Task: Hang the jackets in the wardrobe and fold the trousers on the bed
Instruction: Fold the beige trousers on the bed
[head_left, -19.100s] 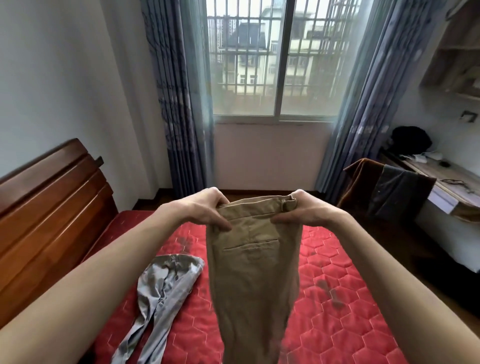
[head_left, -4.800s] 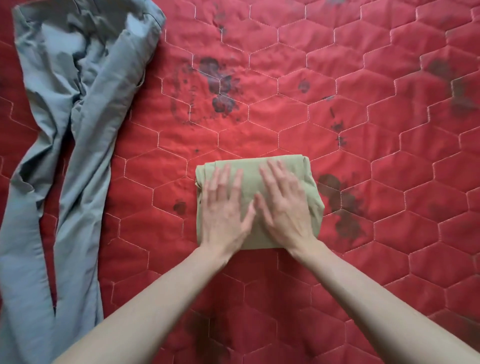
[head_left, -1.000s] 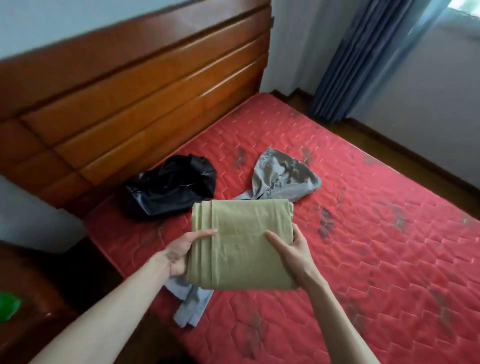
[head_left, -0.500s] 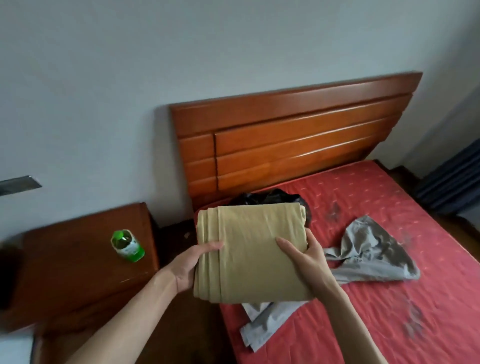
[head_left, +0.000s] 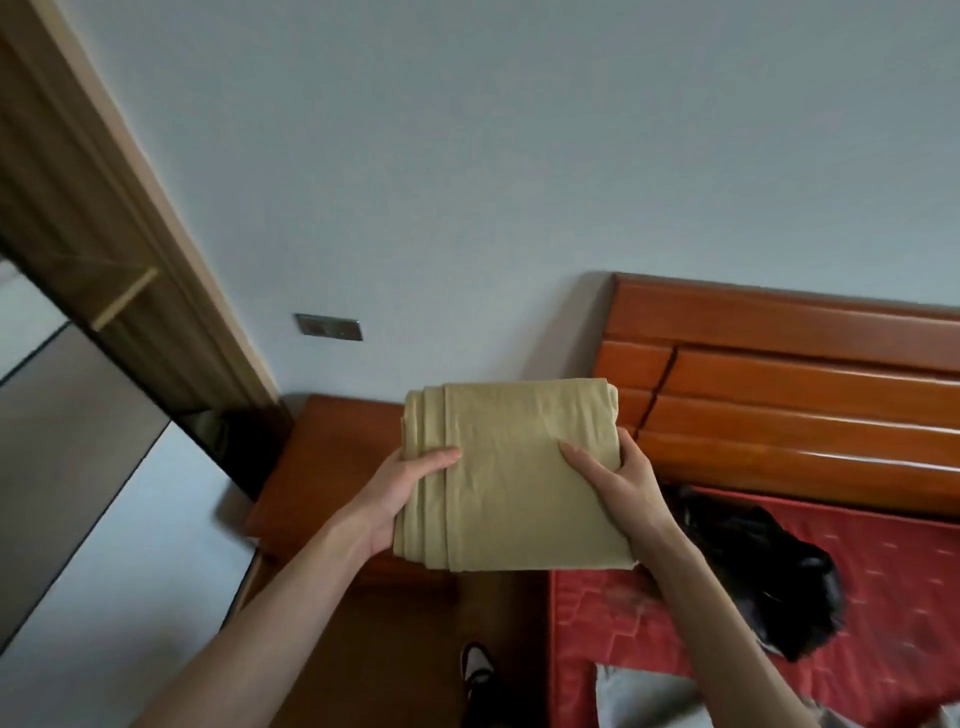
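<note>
While both hands hold it up in the air, the folded trousers (head_left: 511, 475) sit between them, left hand (head_left: 397, 491) gripping the left edge, right hand (head_left: 621, 486) gripping the right edge, over the nightstand (head_left: 322, 467) beside the bed (head_left: 909, 571).

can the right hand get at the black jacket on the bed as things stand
Probably not right away. The right hand and the left hand both grip the folded trousers, held up off the bed. The black jacket lies uncovered just below and right of it, so the path looks free once the trousers are put down.
</note>
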